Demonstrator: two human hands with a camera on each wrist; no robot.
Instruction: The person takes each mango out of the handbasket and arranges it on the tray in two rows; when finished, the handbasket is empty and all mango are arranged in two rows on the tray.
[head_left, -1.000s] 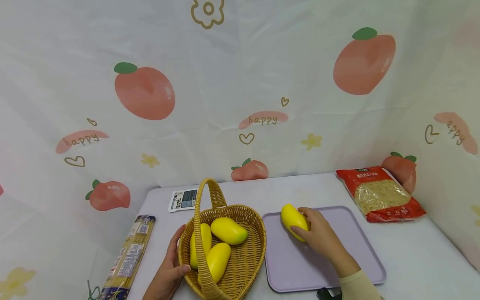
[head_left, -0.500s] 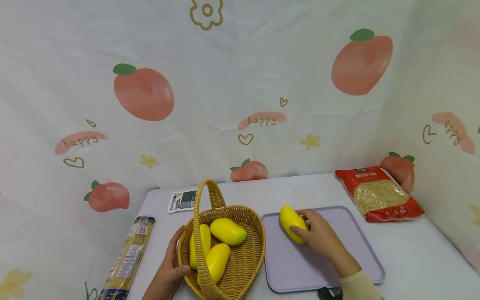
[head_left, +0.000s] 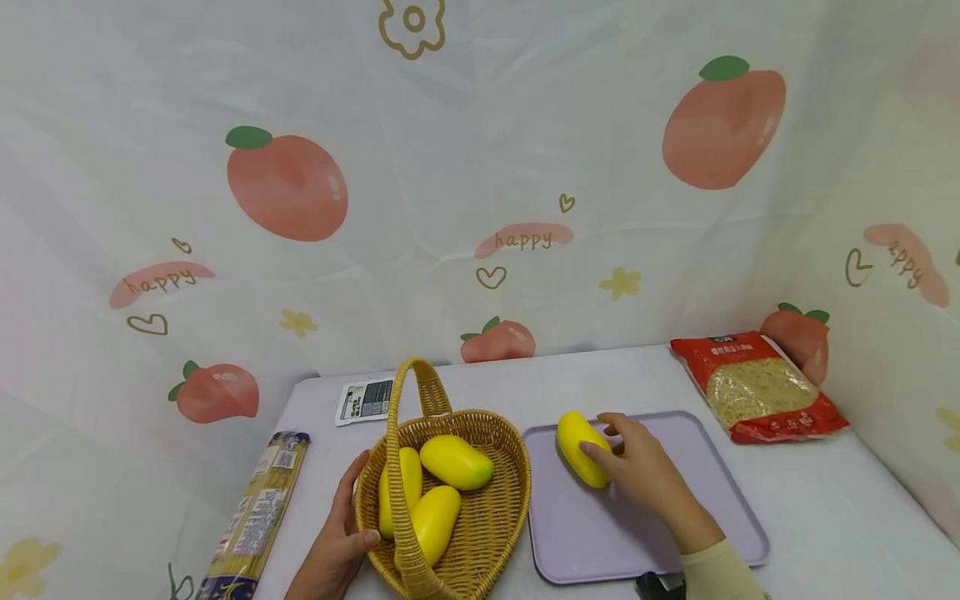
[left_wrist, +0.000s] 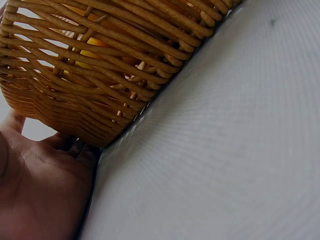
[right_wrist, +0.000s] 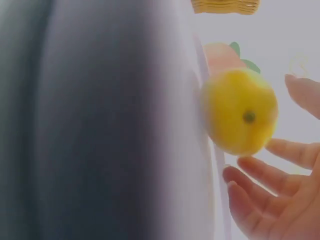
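Note:
My left hand (head_left: pixel 337 537) holds the near-left side of a wicker basket (head_left: pixel 491 521), thumb at the rim and fingers along the outer wall. In the left wrist view the woven basket wall (left_wrist: pixel 90 85) rises from the table beside the palm (left_wrist: pixel 45 185). Three yellow mangoes (head_left: pixel 457 462) lie inside, partly behind the arched handle. Another yellow mango (head_left: pixel 579 450) lies on the left part of a lilac tray (head_left: pixel 600 550). My right hand (head_left: pixel 645 471) is at its right side, fingers loosely spread. The right wrist view shows the thumb (right_wrist: pixel 305 95) apart from this mango (right_wrist: pixel 240 112).
A pack of long noodles (head_left: pixel 258 512) lies left of the basket. Behind it is a flat white-and-dark packet (head_left: pixel 367 402), partly covered by the basket handle. A red bag of dry pasta (head_left: pixel 761 387) rests at the back right, close to the curtain (head_left: pixel 420 308).
My right hand has loosened its grip on the mango and its fingers have spread away from it. The mango has shifted slightly left on the tray. The left hand and basket stay still.

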